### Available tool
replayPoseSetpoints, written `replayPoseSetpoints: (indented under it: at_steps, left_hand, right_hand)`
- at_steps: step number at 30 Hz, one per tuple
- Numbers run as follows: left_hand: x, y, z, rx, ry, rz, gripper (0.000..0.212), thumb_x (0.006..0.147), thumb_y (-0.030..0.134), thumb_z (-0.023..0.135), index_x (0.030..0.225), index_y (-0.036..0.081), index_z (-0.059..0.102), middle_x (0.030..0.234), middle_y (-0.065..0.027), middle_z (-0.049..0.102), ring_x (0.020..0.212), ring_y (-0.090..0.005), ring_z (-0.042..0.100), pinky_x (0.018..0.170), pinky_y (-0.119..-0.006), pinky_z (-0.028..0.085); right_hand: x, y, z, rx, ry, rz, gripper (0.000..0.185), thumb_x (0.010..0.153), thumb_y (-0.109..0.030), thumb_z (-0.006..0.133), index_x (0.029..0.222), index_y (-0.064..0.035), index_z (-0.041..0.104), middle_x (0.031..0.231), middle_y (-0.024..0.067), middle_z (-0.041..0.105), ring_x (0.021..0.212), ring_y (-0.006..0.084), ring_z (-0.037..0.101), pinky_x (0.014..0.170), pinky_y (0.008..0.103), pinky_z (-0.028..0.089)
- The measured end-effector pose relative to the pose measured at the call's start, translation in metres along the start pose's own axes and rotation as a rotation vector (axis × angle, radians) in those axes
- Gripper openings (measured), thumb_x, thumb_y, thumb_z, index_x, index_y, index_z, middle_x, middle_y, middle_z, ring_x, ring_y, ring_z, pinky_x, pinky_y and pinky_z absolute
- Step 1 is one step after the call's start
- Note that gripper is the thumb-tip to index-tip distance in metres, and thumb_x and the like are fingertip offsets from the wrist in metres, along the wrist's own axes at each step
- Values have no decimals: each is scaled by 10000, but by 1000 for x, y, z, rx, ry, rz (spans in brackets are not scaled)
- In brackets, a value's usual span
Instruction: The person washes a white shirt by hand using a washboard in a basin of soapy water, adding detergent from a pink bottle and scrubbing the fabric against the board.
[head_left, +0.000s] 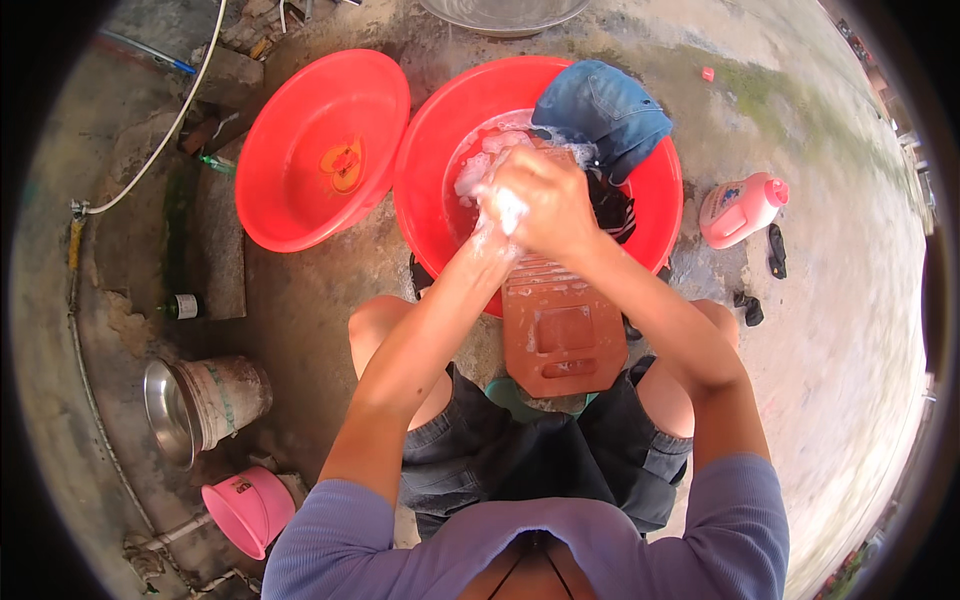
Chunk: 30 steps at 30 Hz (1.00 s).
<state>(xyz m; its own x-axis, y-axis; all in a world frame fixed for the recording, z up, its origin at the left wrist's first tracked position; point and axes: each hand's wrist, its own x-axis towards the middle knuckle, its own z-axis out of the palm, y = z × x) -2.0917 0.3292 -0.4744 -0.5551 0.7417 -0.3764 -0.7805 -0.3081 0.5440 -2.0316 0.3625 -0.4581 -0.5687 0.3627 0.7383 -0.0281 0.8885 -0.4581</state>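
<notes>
My right hand (553, 196) is closed over my left hand (492, 225), most of which it hides. White suds (512, 210) coat both where they meet; whether a small cloth is gripped between them cannot be made out. Below them a brown ridged washboard (564, 300) leans from a large red plastic basin (420, 169) back between my knees. Foamy water (474, 176) lies in the basin. Blue denim clothing (604, 105) hangs over its far right rim, and black cloth (611, 204) with white stripes is bunched below that.
An orange-red basin (289, 142) leans at the left. Beyond stands a metal basin (510, 21). A pink detergent bottle (731, 214) and dark small cloths (776, 251) lie right. At lower left are a pink bucket (259, 506), a worn bucket (232, 397) and a hose (161, 135).
</notes>
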Motion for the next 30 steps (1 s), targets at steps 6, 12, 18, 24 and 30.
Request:
replayPoseSetpoints:
  at_steps: [6,12,18,24,30]
  left_hand:
    - [5,55,-17,1166,-150,774,351,901,304,471,653,56,475,584,40,432,547,-80,409,481,-281,330]
    - [4,66,-26,981,-484,244,146,860,207,555,802,73,540,713,33,503,646,-71,461,597,-218,392]
    - [-9,50,-9,428,-211,31,187,892,251,511,881,72,564,785,-5,570,718,-90,558,660,-250,472]
    - [46,15,-67,-168,-905,-126,265,923,346,415,827,130,533,719,14,513,668,-112,523,631,-269,461]
    - [-13,5,1,101,-61,64,258,937,319,380,984,104,514,875,-4,556,842,-107,540,741,-274,458]
  right_hand:
    - [0,47,-41,729,-743,606,262,779,-275,641,819,-25,575,753,73,573,729,118,525,665,271,415]
    - [11,43,-68,1202,-382,831,215,744,-149,596,900,-19,524,898,10,530,842,111,506,748,250,397]
    - [9,46,-55,958,-213,890,207,739,-143,638,923,-82,566,890,35,576,843,98,532,720,248,414]
    - [5,-21,-3,-116,39,-193,173,698,-251,670,662,-129,553,687,53,515,616,224,596,461,308,459]
    - [11,-17,0,-106,118,-157,151,710,-211,644,652,-108,550,638,41,520,520,184,553,435,315,455]
